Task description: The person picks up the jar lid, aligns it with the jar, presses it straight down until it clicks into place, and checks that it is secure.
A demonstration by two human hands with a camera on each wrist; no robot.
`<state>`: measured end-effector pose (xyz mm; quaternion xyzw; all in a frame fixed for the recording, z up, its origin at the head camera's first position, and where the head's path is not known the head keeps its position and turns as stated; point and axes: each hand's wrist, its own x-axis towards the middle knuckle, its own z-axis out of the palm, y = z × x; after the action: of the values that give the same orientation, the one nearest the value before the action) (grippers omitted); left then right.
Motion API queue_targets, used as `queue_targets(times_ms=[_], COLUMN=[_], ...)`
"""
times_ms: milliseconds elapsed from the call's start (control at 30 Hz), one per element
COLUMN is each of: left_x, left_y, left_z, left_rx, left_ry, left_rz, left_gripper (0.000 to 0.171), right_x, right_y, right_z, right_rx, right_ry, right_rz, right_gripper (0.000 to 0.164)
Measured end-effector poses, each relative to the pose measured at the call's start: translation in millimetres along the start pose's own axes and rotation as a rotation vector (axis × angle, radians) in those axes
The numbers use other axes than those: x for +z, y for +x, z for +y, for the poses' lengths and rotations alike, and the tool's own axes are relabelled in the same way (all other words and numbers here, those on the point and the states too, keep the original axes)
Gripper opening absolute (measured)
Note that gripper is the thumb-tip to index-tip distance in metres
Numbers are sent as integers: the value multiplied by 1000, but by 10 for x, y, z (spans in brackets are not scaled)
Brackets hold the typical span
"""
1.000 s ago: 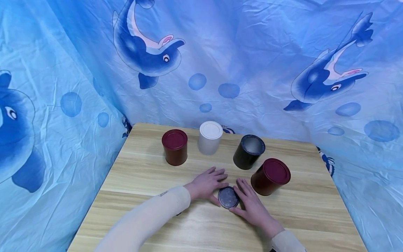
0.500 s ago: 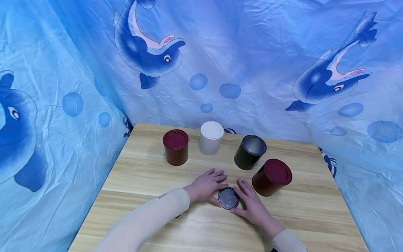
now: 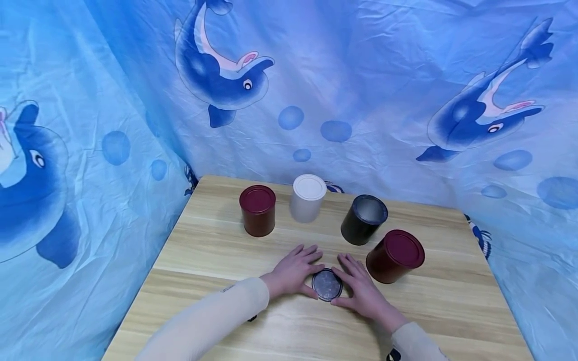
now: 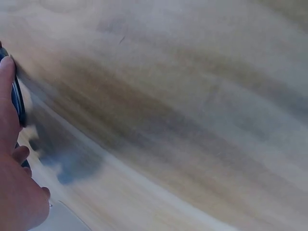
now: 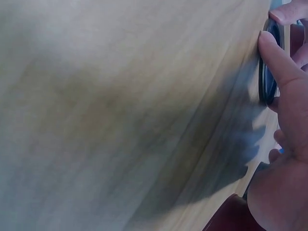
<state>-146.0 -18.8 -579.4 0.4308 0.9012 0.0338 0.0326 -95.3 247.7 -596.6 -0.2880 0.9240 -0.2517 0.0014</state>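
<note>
A round dark grey lid point(image 3: 327, 284) with a black rim is between my two hands, near the middle of the wooden table. My left hand point(image 3: 292, 273) holds its left edge between thumb and index finger, the other fingers spread out. On the opposite edge, my right hand point(image 3: 361, 291) grips the rim with thumb and index finger. In the right wrist view the lid point(image 5: 269, 67) appears edge-on, a thumb against its rim. Only a sliver of the lid point(image 4: 18, 98) shows in the left wrist view. Whether it touches the table cannot be told.
A dark red can point(image 3: 395, 256) stands close beside the right hand. Behind are a black can point(image 3: 358, 225) with a greyish top, a white can point(image 3: 307, 200) and another dark red can point(image 3: 258, 213). Blue dolphin-print cloth point(image 3: 375, 90) hangs behind the table point(image 3: 203, 230).
The head view has swung slightly left, so the cans appear further right. Both hands stay at the lid's edges, with only slight finger movement.
</note>
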Motion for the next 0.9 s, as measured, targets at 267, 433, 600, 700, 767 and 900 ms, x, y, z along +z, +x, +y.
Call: queue_targets(times_ms=[267, 433, 600, 700, 767, 900], left_x=[26, 76, 104, 113, 119, 118], left_y=[-49, -82, -108, -119, -126, -140], left_z=[45, 52, 46, 41, 39, 38], left_rx=[-51, -73, -84, -86, -85, -87], left_ry=[-32, -40, -13, -4, 3, 10], left_rz=[13, 43, 59, 62, 70, 76], left_gripper=[84, 84, 84, 84, 84, 85], right_x=[-27, -15, -26, -46, -56, -51], right_y=[49, 46, 57, 71, 77, 87], right_z=[33, 52, 41, 27, 19, 19], right_rx=[-15, -36, -27, -7, 7, 23], right_ry=[23, -13, -73, -81, -78, -65], right_rz=[-28, -5, -26, -59, -72, -67], right_gripper=[82, 85, 86, 86, 86, 85])
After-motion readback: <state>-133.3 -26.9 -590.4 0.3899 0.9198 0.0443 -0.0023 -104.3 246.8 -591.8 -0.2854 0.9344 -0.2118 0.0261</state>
